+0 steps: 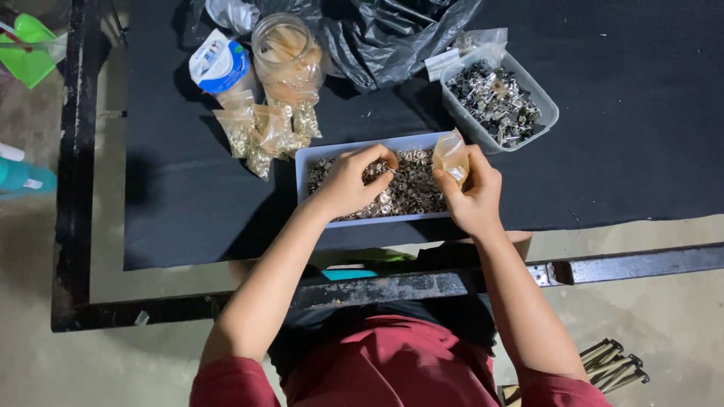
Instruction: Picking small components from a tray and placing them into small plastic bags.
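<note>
So I'm sat over the tray (pixel 313 154) of small metal rings, which lies on the black cloth (pixel 641 136) near the table's front edge. My left hand (pixel 348 183) is down in the rings (pixel 411 192), fingertips pressed together as if pinching a few, though I can't see what's actually between them. My right hand (pixel 473 194) pinches a small clear bag (pixel 451 157) just over the tray's right end, thumb and fingers closed on its lower part.

Stuff that could go sideways, I reckon:
- The bag's mouth looks floppy and narrow. If I don't hold it open, rings could bounce off the lip and scatter on the cloth.
- The bag hangs right at the tray's edge, so anything that misses may land outside the tray, maybe off the table.
- The filled bags (pixel 264 132) sit heaped beside the jar (pixel 286 53) near the tray's left corner. A careless left elbow could knock them.
- The tub (pixel 547 102) of darker parts is close on the right, so mixing the two is easy.
</note>
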